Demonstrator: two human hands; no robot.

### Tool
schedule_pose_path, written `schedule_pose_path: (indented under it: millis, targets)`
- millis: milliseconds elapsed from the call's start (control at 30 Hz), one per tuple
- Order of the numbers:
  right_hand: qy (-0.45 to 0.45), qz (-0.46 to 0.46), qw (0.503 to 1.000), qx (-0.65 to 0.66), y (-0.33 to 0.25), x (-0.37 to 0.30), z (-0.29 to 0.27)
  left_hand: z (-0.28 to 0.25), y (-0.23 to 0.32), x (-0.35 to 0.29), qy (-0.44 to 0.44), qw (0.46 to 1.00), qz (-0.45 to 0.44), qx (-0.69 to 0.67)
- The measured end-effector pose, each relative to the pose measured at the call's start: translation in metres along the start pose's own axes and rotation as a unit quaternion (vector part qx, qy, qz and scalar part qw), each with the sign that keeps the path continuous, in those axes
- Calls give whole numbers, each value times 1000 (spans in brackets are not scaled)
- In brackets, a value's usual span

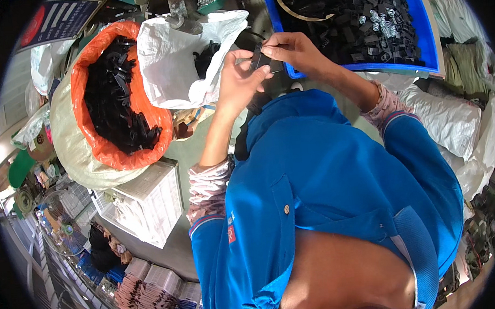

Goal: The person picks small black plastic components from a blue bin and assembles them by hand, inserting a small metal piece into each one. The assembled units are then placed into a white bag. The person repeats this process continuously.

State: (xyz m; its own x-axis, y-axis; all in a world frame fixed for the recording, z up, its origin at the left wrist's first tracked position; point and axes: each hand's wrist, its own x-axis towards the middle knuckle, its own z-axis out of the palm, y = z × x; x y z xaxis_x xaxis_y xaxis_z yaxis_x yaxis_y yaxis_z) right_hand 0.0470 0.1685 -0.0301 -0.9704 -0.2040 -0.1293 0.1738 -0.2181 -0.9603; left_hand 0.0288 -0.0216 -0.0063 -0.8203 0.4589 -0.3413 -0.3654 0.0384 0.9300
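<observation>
Both my hands meet in front of me over a small black plastic piece (259, 59). My left hand (237, 81) supports it from the left and below, thumb and fingers closed on it. On the upper right end, my right hand (289, 49) pinches the same piece between thumb and fingers. Fingers cover part of the piece, so its exact kind cannot be made out. Just right of my hands is a blue tray (367, 67) filled with small black plastic parts (374, 47). A cluster of silver coil springs (384, 24) lies on top of them.
Left of my hands, a white bag (165, 63) holds some black parts. Beside it stands a sack with an orange liner (80, 108), full of black curved pieces (113, 94). A white plastic crate (162, 199) sits below. White sacks (444, 120) lie at the right.
</observation>
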Motion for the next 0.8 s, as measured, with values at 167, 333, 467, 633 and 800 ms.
schedule_pose_path:
  millis: [167, 333, 467, 633, 800]
  targets:
    - [76, -29, 997, 16, 5, -9, 3, 1, -15, 0, 61, 973, 96, 202]
    - [84, -5, 996, 12, -4, -15, 1, -1, -18, 5, 47, 970, 139, 194]
    - [207, -200, 919, -269, -32, -4, -25, -1, -9, 8, 60, 977, 139, 151]
    - [293, -288, 646, -644, -61, 32, -53, 3, 0, 13, 56, 987, 123, 88]
    - [305, -303, 624, -653, -55, 41, -58, -17, 5, 13, 70, 978, 142, 132]
